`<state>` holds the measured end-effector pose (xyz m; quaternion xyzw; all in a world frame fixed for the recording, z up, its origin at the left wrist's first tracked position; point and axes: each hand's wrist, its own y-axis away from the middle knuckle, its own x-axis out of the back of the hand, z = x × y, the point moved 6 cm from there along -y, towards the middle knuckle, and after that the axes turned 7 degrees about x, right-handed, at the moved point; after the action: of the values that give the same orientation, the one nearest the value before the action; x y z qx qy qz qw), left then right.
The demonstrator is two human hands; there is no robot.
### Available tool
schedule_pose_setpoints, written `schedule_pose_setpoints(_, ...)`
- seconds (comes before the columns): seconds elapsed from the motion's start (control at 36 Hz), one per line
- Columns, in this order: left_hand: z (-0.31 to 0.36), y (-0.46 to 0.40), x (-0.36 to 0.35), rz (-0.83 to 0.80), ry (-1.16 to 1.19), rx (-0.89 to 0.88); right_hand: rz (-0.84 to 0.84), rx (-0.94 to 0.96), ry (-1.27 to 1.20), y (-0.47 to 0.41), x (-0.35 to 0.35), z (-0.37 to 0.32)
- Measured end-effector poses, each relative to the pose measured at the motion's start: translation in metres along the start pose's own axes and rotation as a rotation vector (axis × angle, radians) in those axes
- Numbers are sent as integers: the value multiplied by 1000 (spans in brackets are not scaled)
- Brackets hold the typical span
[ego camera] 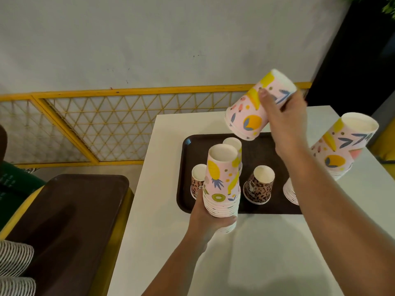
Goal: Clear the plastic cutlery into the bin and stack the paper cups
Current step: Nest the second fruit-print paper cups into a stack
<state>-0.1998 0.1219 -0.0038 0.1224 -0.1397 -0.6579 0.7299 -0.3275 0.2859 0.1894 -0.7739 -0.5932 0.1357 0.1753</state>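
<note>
My left hand (208, 218) grips the base of an upside-down stack of pink fruit-print paper cups (222, 180) over the front edge of a dark brown tray (252, 146). My right hand (282, 116) holds a single pink fruit-print cup (252, 110), tilted mouth-down, in the air above the tray's far side. On the tray stand two inverted leopard-print cups (259, 184) (197, 178) and another pink cup (234, 144) behind the held stack. A further pink cup stack (342, 144) leans at the right on the white table (245, 253). No cutlery shows.
A second brown tray (70, 221) lies on a yellow-edged seat at the left. A yellow lattice fence (106, 120) and a grey wall stand behind. A dark panel (352, 60) rises at the far right. Another short pile of cup rims (289, 192) sits partly behind my right forearm.
</note>
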Motion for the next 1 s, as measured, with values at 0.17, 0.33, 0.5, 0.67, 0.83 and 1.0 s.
schedule_pose_setpoints(0.17, -1, -5, 0, -16, 32, 4, -107, 42, 177, 7, -27, 44)
schedule_pose_setpoints(0.33, -1, -6, -1, -10, 19, -1, -273, 36, 349, 21, -34, 72)
schedule_pose_setpoints(0.5, 0, -7, -2, 10, -15, -1, -197, 110, 232, 43, -18, 39)
schedule_pose_setpoints(0.67, 0, -7, -4, 0, -8, 16, -579, 76, 185, 83, -26, 16)
schedule_pose_setpoints(0.83, 5, -4, -9, -12, -18, 0, -621, 41, 297, 96, -24, 17)
schedule_pose_setpoints(1.0, 9, -4, -9, -6, -31, -10, -533, 74, 249, 89, -19, 5)
